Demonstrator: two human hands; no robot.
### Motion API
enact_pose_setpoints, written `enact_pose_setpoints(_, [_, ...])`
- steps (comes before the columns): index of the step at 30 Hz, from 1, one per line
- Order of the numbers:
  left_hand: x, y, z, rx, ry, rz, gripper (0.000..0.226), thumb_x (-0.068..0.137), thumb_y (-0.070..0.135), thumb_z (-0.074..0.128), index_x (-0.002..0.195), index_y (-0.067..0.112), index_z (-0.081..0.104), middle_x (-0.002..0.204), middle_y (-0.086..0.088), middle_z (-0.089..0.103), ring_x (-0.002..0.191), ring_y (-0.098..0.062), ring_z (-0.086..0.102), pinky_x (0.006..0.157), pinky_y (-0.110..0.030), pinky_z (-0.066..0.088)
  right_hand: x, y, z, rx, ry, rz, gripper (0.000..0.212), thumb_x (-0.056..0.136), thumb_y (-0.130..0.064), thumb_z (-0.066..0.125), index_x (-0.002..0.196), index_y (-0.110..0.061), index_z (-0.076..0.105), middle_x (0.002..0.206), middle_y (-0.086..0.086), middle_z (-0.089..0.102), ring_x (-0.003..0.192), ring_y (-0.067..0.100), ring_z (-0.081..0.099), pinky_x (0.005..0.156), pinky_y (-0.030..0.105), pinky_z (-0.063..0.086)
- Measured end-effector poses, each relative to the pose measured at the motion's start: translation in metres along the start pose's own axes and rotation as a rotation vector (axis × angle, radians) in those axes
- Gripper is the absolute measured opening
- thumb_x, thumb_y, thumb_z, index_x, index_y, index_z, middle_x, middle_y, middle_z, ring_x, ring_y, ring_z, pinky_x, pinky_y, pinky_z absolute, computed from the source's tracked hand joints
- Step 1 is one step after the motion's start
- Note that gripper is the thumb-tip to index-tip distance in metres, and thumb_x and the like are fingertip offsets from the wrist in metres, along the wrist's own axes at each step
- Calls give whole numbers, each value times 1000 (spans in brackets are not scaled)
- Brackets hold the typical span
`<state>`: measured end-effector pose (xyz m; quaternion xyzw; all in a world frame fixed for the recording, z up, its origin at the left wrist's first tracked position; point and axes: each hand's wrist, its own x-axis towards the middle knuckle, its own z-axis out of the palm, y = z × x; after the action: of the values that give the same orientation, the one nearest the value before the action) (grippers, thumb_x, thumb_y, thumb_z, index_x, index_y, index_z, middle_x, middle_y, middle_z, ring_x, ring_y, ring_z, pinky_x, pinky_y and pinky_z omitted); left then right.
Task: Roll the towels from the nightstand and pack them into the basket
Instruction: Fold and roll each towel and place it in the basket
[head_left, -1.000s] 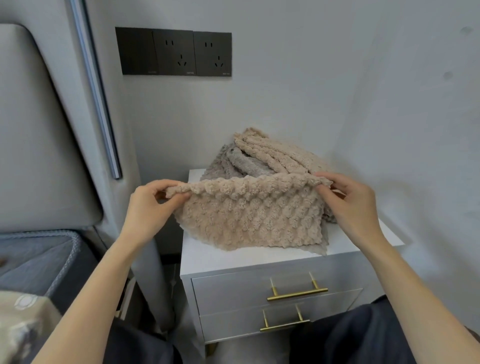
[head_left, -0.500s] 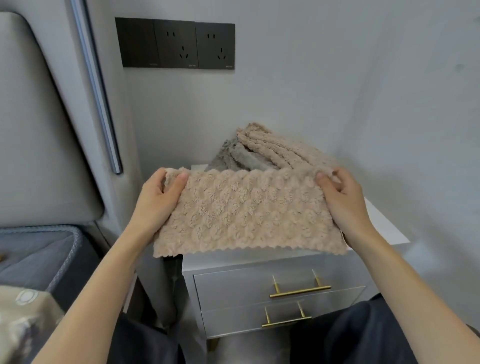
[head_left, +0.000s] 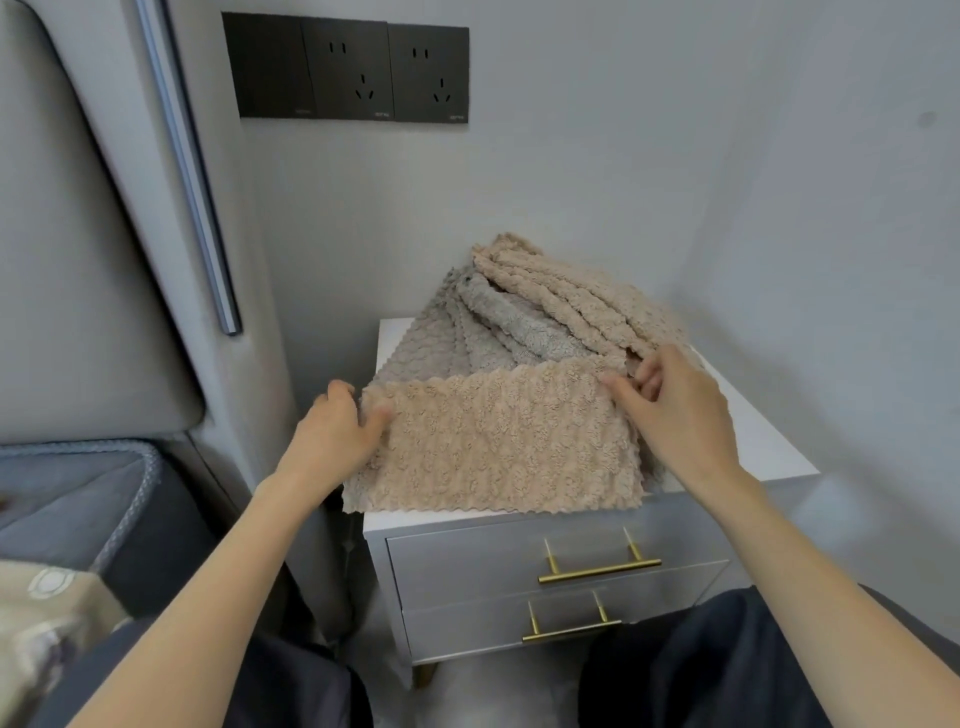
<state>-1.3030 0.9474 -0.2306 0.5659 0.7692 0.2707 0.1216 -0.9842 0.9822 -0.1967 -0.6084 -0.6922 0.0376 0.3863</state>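
Home bedroom, padded headboard (head_left: 78, 260), bed corner (head_left: 93, 499), grey nightstand (head_left: 545, 577), wall sockets (head_left: 353, 70)

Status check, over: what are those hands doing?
Left hand and right hand pinch the towel at its far corners. Towel spread on nightstand, not yet rolled. Pile behind it; no basket in view.
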Motion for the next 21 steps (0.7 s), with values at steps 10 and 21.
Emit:
enact_pose_setpoints(10, [8,0,-4,-165,-28,-40,36,94,26,50,64,7,47,54,-4,44,50,-16,38,50,-24,35,-1,9,-9,205,-390,185,38,90,-43,60,75,-8,62,58,0,51,55,15,50,64,35,48])
enact_pose_setpoints(21, [15,11,-2,-366,146,-34,19,101,24,37,90,9,39,75,5,47,65,-6,42,53,-25,28,1,-3,7,218,-98,48,24,101,-34,41,83,-18,41,58,-2,43,53,17,39,54,35,32])
